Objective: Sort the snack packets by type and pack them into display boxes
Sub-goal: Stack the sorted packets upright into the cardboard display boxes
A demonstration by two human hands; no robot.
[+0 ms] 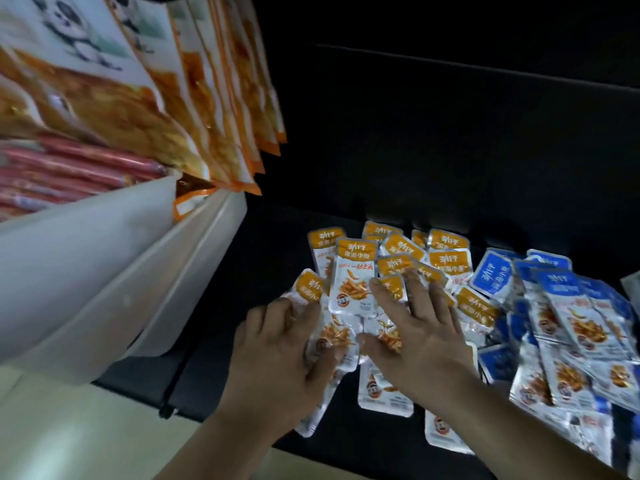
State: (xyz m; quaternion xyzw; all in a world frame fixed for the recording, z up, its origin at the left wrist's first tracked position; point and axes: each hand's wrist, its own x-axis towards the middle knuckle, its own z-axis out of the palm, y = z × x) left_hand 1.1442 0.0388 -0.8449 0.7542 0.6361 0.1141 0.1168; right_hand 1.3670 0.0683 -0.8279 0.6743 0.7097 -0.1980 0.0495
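Several small orange-topped snack packets lie spread on a black surface in the middle. To their right sits a heap of blue-topped packets. My left hand rests flat on the left side of the orange pile, thumb and fingers pressing packets. My right hand lies beside it with fingers spread over more orange packets. Both hands touch the packets from above; neither has lifted one.
A white display box stands at the left, holding large orange pouches with panda prints and red sausage packs. A pale table edge shows at the lower left. The far black surface is dark.
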